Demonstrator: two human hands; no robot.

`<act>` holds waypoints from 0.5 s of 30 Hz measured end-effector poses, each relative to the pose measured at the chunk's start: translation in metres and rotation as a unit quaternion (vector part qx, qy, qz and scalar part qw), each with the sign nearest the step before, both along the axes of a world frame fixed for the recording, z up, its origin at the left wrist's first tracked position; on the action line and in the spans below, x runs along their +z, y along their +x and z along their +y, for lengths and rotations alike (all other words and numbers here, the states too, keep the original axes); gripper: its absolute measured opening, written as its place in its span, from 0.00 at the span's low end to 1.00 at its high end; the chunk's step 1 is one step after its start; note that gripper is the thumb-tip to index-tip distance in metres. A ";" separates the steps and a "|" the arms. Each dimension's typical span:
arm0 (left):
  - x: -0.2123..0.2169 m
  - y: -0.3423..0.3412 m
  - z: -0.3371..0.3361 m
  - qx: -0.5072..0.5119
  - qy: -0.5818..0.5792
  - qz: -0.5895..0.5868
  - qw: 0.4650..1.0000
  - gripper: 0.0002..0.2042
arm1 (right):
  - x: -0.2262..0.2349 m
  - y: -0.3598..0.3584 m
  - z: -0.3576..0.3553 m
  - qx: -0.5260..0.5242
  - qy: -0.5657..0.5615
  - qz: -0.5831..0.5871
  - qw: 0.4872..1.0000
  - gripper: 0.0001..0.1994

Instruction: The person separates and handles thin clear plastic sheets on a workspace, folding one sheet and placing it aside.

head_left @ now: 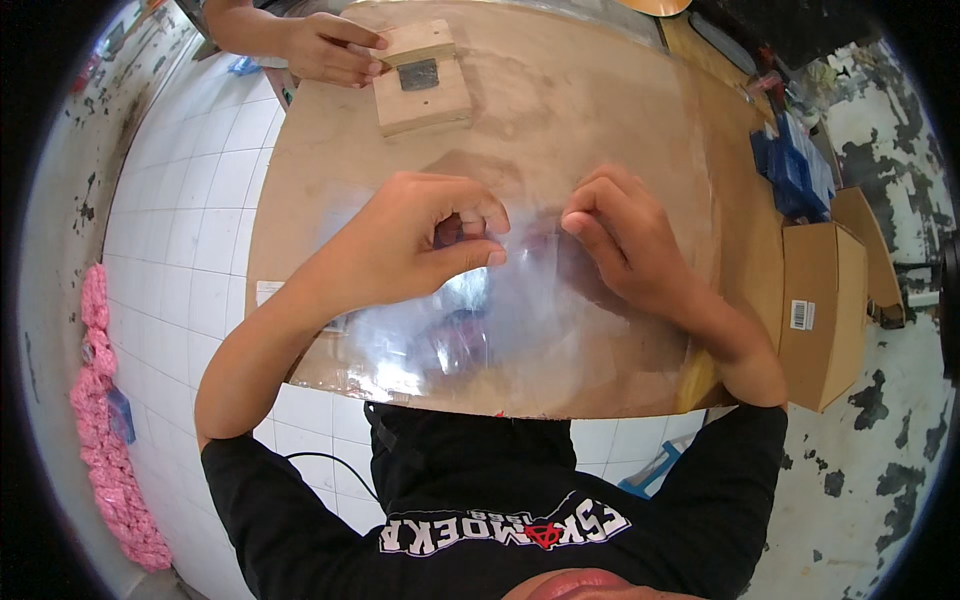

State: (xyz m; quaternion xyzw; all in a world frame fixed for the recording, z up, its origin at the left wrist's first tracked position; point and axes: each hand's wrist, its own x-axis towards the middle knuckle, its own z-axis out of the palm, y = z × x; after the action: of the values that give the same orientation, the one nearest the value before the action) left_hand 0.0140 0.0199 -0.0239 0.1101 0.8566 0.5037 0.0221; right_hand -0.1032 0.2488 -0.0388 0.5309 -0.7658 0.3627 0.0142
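Note:
My left hand [435, 235] is raised over the table, its fingers curled in toward the thumb. Index tip and thumb tip stand a little apart, and whatever lies inside the curl is too dark to make out. Across a short gap, my right hand [622, 230] is bent the same way, thumb and forefinger pressed together. Anything in that pinch is too small or too clear to name. Beneath both hands is a brown tabletop [600, 380] with a glossy clear covering that reflects light.
At the far left, another person's hand [335, 50] touches a wooden block [425, 110] with a dark grey square piece [419, 75]. An open cardboard box [825, 310] stands to the right, below blue packages [795, 165]. Pink bundled material [105, 430] lies along the left wall.

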 end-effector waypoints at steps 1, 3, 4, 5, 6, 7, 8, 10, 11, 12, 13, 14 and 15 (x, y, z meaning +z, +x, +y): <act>0.001 0.000 -0.001 -0.002 0.003 -0.021 1.000 0.11 | 0.006 0.000 0.002 -0.010 0.023 -0.028 0.999 0.08; 0.000 0.002 -0.003 0.020 0.037 -0.042 0.998 0.15 | 0.013 0.000 0.002 -0.044 0.046 -0.147 0.987 0.09; -0.001 0.003 -0.004 0.031 0.054 -0.053 0.997 0.17 | 0.017 0.000 0.002 -0.066 0.047 -0.235 0.969 0.10; -0.002 0.003 -0.003 0.044 0.079 -0.040 0.995 0.17 | 0.021 -0.001 0.003 -0.092 0.047 -0.318 0.943 0.10; -0.003 0.004 -0.001 0.059 0.103 -0.029 0.993 0.18 | 0.021 -0.009 0.007 -0.084 0.049 -0.287 0.953 0.10; -0.003 0.005 0.000 0.073 0.127 -0.017 0.989 0.19 | 0.020 -0.023 0.012 -0.077 0.051 -0.256 0.962 0.10; -0.001 0.006 0.000 0.070 0.122 -0.015 0.990 0.19 | 0.022 -0.032 0.014 -0.069 0.054 -0.226 0.970 0.10; 0.004 0.007 0.000 0.064 0.111 -0.012 0.992 0.19 | 0.032 -0.041 0.019 -0.091 0.059 -0.213 0.971 0.09; 0.004 0.008 -0.001 0.061 0.100 -0.012 0.993 0.19 | 0.037 -0.043 0.021 -0.102 0.060 -0.207 0.971 0.09; 0.004 0.008 -0.002 0.057 0.089 -0.012 0.994 0.19 | 0.040 -0.051 0.025 -0.097 0.064 -0.200 0.973 0.09; 0.004 0.008 -0.002 0.053 0.079 -0.013 0.995 0.19 | 0.043 -0.060 0.030 -0.093 0.067 -0.193 0.975 0.09; 0.004 0.008 -0.003 0.049 0.044 -0.004 0.998 0.20 | 0.045 -0.065 0.032 -0.088 0.070 -0.185 0.976 0.09; 0.005 0.007 -0.004 0.045 0.009 0.005 0.999 0.21 | 0.047 -0.064 0.034 -0.083 0.060 -0.208 0.973 0.08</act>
State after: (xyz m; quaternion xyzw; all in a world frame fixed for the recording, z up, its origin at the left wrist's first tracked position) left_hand 0.0215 0.0155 -0.0190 0.0746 0.8564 0.5109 -0.0058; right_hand -0.1673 0.2824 0.0083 0.3787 -0.8138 0.4156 -0.1472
